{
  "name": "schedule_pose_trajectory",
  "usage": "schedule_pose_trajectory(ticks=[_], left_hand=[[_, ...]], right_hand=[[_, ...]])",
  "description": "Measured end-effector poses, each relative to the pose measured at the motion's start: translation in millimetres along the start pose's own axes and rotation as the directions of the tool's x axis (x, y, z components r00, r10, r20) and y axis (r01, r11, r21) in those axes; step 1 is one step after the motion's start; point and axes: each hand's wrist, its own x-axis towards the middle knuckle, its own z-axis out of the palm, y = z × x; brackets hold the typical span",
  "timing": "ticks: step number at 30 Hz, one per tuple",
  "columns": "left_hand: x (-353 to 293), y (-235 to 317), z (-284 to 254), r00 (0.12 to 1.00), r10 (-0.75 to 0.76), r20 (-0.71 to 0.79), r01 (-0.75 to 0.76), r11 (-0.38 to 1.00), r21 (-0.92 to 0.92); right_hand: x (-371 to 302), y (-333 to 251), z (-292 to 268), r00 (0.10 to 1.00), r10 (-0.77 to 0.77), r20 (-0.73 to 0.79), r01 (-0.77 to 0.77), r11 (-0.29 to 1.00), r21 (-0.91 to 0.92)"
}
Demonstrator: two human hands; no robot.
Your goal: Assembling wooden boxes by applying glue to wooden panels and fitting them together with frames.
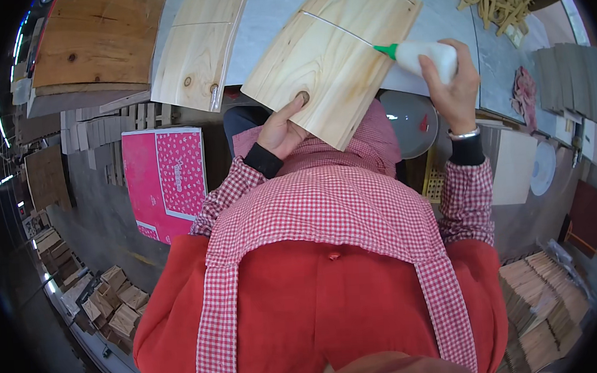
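**Bottle tipped to the board**

The right grip (458, 84) is closed around a white bottle (422, 57), tipped sideways; its fill level cannot be made out. Its green nozzle (386, 50) meets a white line across the board (332, 65), which slants over the bench's (261, 28) near edge. The left grip (285, 130) pinches the board's near-left edge. Below, right, a grey basin (405, 141) holds something small and red.
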Motion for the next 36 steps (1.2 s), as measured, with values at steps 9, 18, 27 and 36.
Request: schedule_pose_trajectory(ticks=[9,18,27,36], left_hand=[[-6,6,10,0.997,0.076,0.009,-0.076,0.997,-0.033],[-10,10,6,0.995,0.101,-0.007,-0.101,0.994,-0.042],[-9,11,5,0.995,0.102,0.0,-0.102,0.993,-0.051],[-3,19,13,0.992,0.123,0.002,-0.123,0.991,-0.057]], right_hand=[[-26,22,-32,0.962,0.228,-0.147,-0.193,0.956,0.221],[31,51,-8,0.721,0.596,-0.353,-0.311,0.734,0.603],[63,101,1,0.775,0.406,-0.485,-0.338,0.914,0.226],[17,38,-18,0.86,0.475,-0.187,-0.367,0.829,0.421]])
